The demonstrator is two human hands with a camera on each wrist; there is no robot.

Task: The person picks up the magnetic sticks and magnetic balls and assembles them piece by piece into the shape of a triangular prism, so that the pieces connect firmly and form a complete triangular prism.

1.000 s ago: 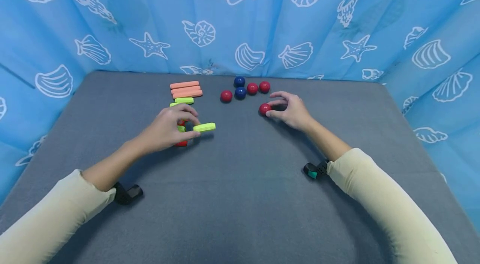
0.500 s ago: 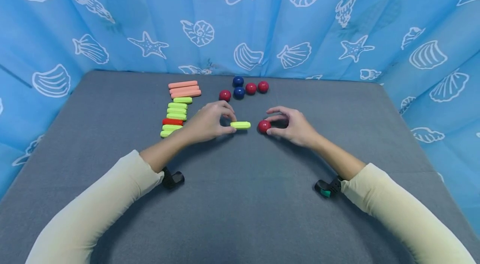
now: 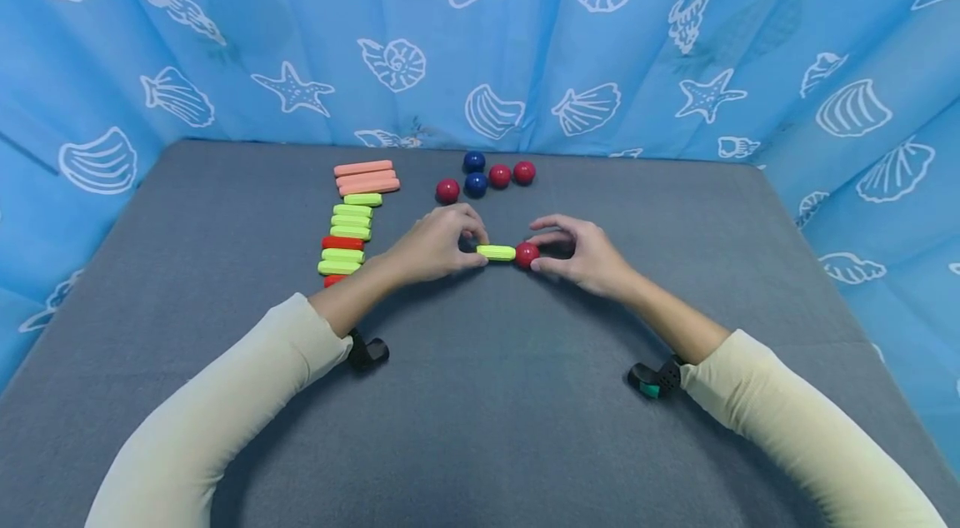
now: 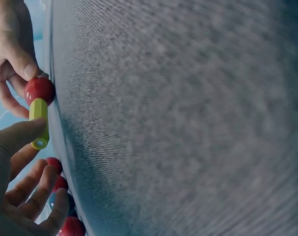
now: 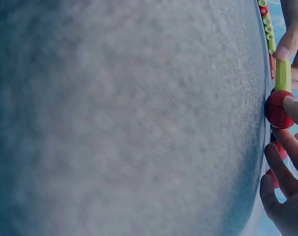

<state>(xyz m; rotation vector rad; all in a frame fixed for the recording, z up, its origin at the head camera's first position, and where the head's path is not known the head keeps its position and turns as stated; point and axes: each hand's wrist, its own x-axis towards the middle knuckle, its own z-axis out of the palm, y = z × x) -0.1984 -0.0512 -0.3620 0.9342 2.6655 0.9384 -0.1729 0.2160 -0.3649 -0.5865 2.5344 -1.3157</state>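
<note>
Blue shell-print curtain [image 3: 480, 37] at the back, grey table [image 3: 495, 428] before you. Your left hand [image 3: 438, 242] has thumb and fingertips drawn in on the left end of a lime stick [image 3: 497, 253]; your right hand [image 3: 588, 257] pinches a red ball [image 3: 527, 255], its free fingers spread. Three salmon sticks [image 3: 367, 177] side by side, far left. Below them, a column of shorter lime sticks [image 3: 351, 221] and red sticks [image 3: 342, 243], the nearest partly covered. Your pinched stick lies about level between your hands, right end touching the ball; contact with the cloth unclear. Smallest: two blue balls [image 3: 476, 184] and three loose red balls [image 3: 499, 176], grouped beyond your hands.
</note>
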